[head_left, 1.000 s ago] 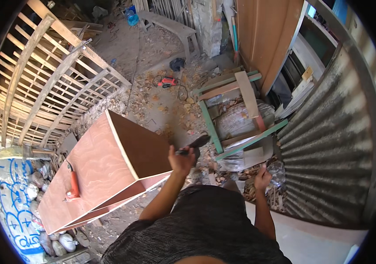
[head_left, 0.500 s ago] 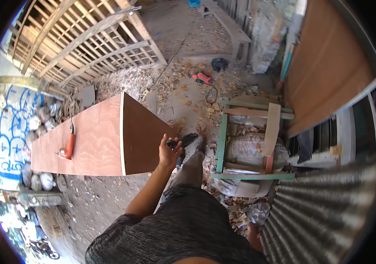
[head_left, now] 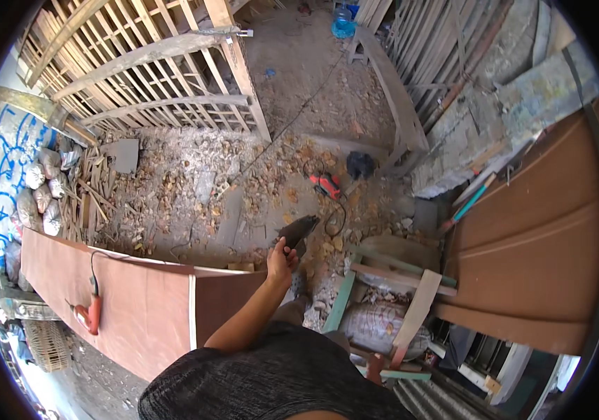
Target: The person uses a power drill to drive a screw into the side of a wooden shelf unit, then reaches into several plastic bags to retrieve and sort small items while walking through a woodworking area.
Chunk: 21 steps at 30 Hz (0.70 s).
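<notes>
My left hand (head_left: 280, 260) is shut on the handle of a dark flat-bladed tool (head_left: 298, 229), held out over the littered ground. Just below and left of that hand lies a long reddish-brown plywood box (head_left: 138, 308), its near end by my wrist. An orange power drill (head_left: 89, 315) rests on the box's top with its cord trailing upward. My right hand is out of the picture.
A red power tool (head_left: 326, 184) with a cable lies on the wood-chip-strewn ground ahead. A green wooden frame (head_left: 341, 301) over a sack stands at right, beside a brown door panel (head_left: 544, 259). Wooden lattice frames (head_left: 152, 77), a bench (head_left: 390, 91) and filled bags (head_left: 37, 196) surround the spot.
The view has swung round, so the plywood box now sits lower left and the green frame lower right. My left hand keeps hold of the dark tool; my right hand has left the picture.
</notes>
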### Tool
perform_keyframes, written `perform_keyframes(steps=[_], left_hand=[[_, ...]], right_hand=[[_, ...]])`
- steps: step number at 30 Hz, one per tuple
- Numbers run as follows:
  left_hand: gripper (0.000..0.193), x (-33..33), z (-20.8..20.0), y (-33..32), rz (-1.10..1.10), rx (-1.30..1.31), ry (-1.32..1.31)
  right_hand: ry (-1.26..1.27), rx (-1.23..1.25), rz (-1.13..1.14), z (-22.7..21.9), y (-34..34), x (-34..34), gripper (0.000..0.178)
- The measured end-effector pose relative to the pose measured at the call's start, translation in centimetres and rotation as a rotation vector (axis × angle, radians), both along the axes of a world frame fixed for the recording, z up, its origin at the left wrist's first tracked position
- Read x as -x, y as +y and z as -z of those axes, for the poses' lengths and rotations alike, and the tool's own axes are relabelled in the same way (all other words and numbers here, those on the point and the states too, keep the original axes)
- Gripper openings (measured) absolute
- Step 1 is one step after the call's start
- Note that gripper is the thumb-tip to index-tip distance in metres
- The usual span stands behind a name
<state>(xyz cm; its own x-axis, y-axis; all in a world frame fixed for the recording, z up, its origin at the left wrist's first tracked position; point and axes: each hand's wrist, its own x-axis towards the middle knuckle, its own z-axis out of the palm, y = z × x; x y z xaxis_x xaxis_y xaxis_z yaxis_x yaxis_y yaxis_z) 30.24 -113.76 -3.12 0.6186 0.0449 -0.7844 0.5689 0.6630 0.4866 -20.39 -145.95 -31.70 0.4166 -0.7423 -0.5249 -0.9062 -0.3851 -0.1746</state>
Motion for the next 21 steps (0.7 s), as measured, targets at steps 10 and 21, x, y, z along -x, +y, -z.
perform_keyframes(steps=[10, 21], left_hand=[[0.018, -22.4, -4.8, 3.1, -0.066, 0.057, -0.196], [0.024, -39.9, -2.3, 10.8, -0.121, -0.196, -0.102]], right_hand=[[-0.402, 0.020, 0.207, -7.4, 0.9, -30.1, 0.041], [0.013, -0.166, -0.200, -1.3, -6.9, -59.4, 0.035]])
